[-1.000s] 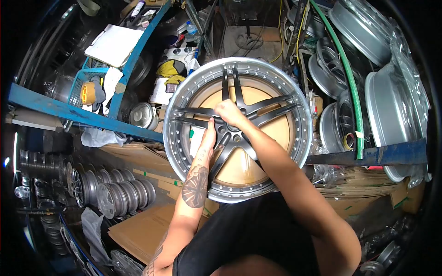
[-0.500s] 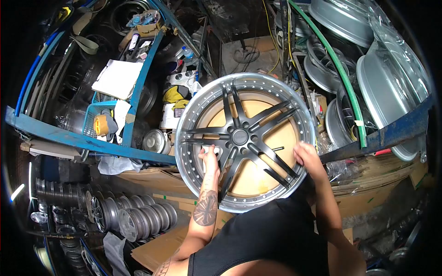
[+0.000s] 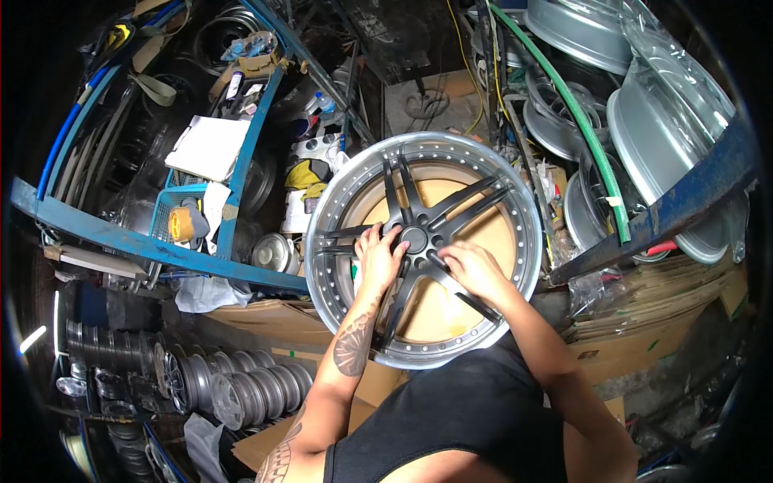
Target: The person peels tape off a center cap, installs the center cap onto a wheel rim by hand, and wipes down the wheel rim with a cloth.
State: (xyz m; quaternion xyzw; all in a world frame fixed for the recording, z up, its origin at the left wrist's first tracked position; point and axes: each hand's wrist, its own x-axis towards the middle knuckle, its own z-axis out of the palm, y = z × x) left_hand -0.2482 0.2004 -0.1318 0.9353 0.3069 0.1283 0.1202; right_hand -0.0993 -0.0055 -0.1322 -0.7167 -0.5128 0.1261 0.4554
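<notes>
A large dark grey multi-spoke wheel rim (image 3: 412, 196) with a polished silver lip lies face up in front of me. A round centre cap (image 3: 414, 239) sits at its hub, ringed by bolt holes. My left hand (image 3: 378, 256) rests on the spokes just left of the cap, fingers spread, fingertips near the hub. Under its edge shows a scrap of white and green. My right hand (image 3: 473, 271) is over the lower right spokes close to the hub, its fingers curled together; what they hold, if anything, is hidden. A tan round surface (image 3: 489, 233) shows between the spokes.
Blue metal frame bars (image 3: 161, 240) run on the left, with a blue basket (image 3: 167, 211) and papers (image 3: 211, 147). Silver rims (image 3: 664, 149) and a green hose (image 3: 581, 121) stand at right. Stacked wheels (image 3: 241, 394) lie lower left, flattened cardboard (image 3: 644, 310) lower right.
My right hand has moved left from the rim's right edge to the spokes by the hub. My left hand has moved up and spread beside the cap. A short black stick is no longer visible.
</notes>
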